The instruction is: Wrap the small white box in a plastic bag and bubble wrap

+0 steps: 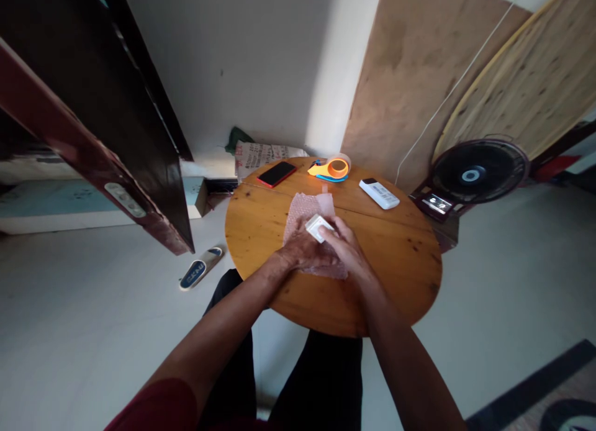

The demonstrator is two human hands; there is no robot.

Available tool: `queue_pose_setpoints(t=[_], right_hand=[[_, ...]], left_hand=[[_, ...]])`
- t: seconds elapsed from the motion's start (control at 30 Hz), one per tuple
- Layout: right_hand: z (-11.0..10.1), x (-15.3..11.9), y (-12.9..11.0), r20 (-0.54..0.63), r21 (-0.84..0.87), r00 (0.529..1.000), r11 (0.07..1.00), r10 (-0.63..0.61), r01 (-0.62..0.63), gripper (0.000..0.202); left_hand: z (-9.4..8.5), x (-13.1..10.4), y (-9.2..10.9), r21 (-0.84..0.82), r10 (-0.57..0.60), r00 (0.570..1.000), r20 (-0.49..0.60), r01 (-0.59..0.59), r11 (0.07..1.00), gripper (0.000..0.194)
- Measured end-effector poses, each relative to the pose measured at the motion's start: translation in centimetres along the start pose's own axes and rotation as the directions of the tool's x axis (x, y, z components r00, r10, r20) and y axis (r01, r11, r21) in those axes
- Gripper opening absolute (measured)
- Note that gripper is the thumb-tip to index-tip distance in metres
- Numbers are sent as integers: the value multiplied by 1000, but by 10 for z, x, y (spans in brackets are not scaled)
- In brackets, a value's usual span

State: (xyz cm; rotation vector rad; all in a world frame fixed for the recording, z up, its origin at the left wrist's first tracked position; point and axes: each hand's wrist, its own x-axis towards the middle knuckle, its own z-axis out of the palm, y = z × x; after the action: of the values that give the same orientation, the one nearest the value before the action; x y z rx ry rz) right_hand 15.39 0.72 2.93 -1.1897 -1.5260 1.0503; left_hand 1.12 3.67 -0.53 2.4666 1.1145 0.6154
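Observation:
A small white box is held over a sheet of pink bubble wrap on the round wooden table. My right hand grips the box from the right, its thumb on the top face. Beside the box on the left, my left hand lies low over the wrap with its fingers partly spread. Its fingertips are partly hidden behind the box. A strip of clear tape appears at the wrap's far edge.
Toward the table's back are a red-edged phone, an orange tape dispenser and a white device with a dark end. A black fan stands at the right. A slipper lies on the floor at left.

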Motion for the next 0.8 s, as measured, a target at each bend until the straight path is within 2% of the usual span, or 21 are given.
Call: queue_pose_setpoints(t=[0.07,0.13,0.23,0.3,0.37,0.4,0.47,0.63,0.8], right_hand=[[-7,4,6,-126,58,990,997,67,-60,40],[-12,7,9,-193,102,974,989,121,-102,43],[-16,9,9,-225,128,961,983,160,-134,46],[-17,10,10,-238,115,958,984,162,-138,48],[-18,11,12,-247,85,957,987,151,-134,50],[-18,11,13,-247,73,959,989,141,-126,51],[-19,12,15,-233,62,967,994,105,-93,52],[-16,12,20,-159,-1,987,1000,8,-8,52],[-10,12,28,-98,-176,993,983,-66,48,52]], left_hand=[[-7,-1,3,68,5,1000,29,-7,998,82],[-12,-1,4,89,14,999,32,-17,996,86],[-19,0,1,40,48,998,-41,-47,998,66],[-22,2,-5,6,-40,989,-140,41,999,49],[-23,3,-11,-16,-212,953,-216,213,977,41],[-24,3,-14,-17,-285,929,-234,289,957,39],[-24,4,-19,5,-349,905,-245,361,933,35],[-23,2,-18,134,-236,951,-200,265,955,21],[-28,2,-14,174,-205,967,-153,231,957,24]])
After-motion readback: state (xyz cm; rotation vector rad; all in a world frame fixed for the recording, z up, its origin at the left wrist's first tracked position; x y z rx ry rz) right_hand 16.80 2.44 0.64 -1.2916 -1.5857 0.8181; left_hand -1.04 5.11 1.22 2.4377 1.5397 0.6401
